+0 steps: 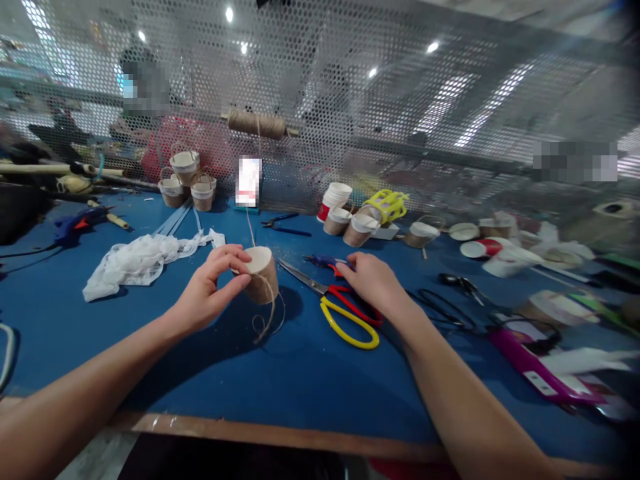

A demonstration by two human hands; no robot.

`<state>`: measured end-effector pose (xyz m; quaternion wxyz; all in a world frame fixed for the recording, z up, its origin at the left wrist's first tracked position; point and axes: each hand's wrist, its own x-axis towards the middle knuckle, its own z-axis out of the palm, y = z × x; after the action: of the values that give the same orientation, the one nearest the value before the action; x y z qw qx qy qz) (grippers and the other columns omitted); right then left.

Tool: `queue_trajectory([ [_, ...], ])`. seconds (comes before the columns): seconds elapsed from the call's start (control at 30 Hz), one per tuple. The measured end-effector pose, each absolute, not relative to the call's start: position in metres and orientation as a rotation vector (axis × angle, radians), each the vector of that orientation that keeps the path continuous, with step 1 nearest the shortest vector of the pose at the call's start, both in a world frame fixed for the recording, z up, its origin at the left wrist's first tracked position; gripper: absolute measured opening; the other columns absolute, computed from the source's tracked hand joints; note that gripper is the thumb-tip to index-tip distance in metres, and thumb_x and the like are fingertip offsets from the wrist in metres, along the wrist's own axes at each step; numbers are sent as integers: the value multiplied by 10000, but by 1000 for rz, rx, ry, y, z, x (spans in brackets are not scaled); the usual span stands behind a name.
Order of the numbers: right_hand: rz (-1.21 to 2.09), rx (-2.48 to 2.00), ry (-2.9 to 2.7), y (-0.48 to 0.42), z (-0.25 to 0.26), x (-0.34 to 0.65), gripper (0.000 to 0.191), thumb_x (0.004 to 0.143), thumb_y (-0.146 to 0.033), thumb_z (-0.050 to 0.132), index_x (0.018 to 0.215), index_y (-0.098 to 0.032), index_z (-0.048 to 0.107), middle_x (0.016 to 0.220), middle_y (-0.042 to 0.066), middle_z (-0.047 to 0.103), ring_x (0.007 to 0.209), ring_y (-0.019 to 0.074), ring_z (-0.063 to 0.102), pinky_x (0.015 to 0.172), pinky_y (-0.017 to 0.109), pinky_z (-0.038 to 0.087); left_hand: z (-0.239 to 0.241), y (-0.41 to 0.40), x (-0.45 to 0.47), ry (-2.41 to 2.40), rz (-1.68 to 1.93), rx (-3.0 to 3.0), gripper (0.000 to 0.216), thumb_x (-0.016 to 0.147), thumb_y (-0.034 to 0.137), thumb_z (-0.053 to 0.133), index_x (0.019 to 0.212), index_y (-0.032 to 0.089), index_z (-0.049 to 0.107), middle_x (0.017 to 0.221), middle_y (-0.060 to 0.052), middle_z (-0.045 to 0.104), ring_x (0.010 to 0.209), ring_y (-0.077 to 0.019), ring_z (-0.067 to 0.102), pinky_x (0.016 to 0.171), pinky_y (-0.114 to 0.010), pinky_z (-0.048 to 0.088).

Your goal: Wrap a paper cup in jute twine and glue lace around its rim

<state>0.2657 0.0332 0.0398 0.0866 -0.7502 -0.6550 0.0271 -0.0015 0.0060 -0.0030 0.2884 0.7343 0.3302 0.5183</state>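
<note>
My left hand (215,287) grips the rim of a small paper cup (263,283) wrapped in brown material, thumb and fingers closed on its left side. Loose twine (270,323) dangles from the cup, and a strand leads up behind it. My right hand (373,280) is closed round a blue glue gun (323,260) with a red trigger; its tip points left, towards the cup. Below that hand lie open-bladed scissors (325,290) with one red and one yellow handle loop, partly covered by the hand and wrist.
Behind stands a perforated metal screen with a twine spool (257,125). White lace (145,260) and another glue gun (80,225) lie left. Pliers (287,227), several small cups (363,229) and a yellow net (387,205) sit at the back. A purple power strip (535,367) lies right.
</note>
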Motion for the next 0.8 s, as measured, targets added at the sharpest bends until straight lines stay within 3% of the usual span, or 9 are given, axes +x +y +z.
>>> queue_trajectory([
  [0.1, 157, -2336, -1921, 54, 19, 287, 116, 789, -168, 580, 729, -92, 645, 820, 178, 666, 827, 259, 631, 702, 338, 441, -3, 4, 0, 808, 1322, 1901, 58, 805, 190, 551, 747, 192, 552, 1035, -77, 563, 1158, -224, 449, 1019, -449, 304],
  [0.17, 211, -2362, -1873, 59, 11, 295, 86, 782, -173, 603, 719, -118, 624, 799, 104, 664, 788, 200, 629, 713, 327, 461, -3, 3, 0, 761, 1270, 1841, 63, 807, 188, 554, 744, 188, 559, 1042, -78, 563, 1146, -218, 461, 1013, -441, 312],
  [0.27, 271, -2319, -1768, 61, 8, 300, 43, 746, -146, 614, 721, -112, 607, 767, 99, 663, 788, 223, 632, 720, 352, 471, -5, 3, 1, 720, 1182, 1733, 76, 811, 214, 558, 743, 182, 563, 1051, -79, 557, 1104, -207, 490, 970, -408, 360],
  [0.33, 298, -2237, -1682, 58, 12, 300, 57, 720, -121, 597, 773, -100, 606, 759, 133, 668, 802, 262, 641, 709, 354, 471, -5, 4, 1, 710, 1138, 1670, 95, 811, 237, 561, 737, 177, 560, 1055, -78, 556, 1085, -200, 499, 937, -383, 387],
  [0.47, 405, -1973, -1568, 40, 31, 290, 212, 780, -242, 538, 964, -140, 556, 910, 94, 666, 776, 177, 650, 679, 278, 506, -7, 5, 1, 720, 1111, 1635, 97, 812, 230, 558, 733, 174, 562, 1062, -75, 562, 1073, -189, 505, 926, -365, 394],
  [0.6, 1034, -1539, -1407, 9, 47, 267, 215, 672, -347, 663, 735, -158, 581, 642, 19, 626, 537, 121, 589, 538, 241, 499, -10, 7, 0, 768, 1126, 1764, 65, 810, 213, 560, 754, 181, 569, 1046, -70, 578, 1104, -196, 488, 967, -388, 351],
  [0.8, 931, -1359, -1687, -27, 34, 234, 220, 787, -341, 541, 849, -149, 629, 479, -42, 528, 382, 89, 492, 387, 215, 428, -17, 11, 0, 896, 1176, 1890, 71, 805, 228, 561, 749, 184, 570, 1023, -73, 581, 1123, -210, 475, 980, -399, 333],
])
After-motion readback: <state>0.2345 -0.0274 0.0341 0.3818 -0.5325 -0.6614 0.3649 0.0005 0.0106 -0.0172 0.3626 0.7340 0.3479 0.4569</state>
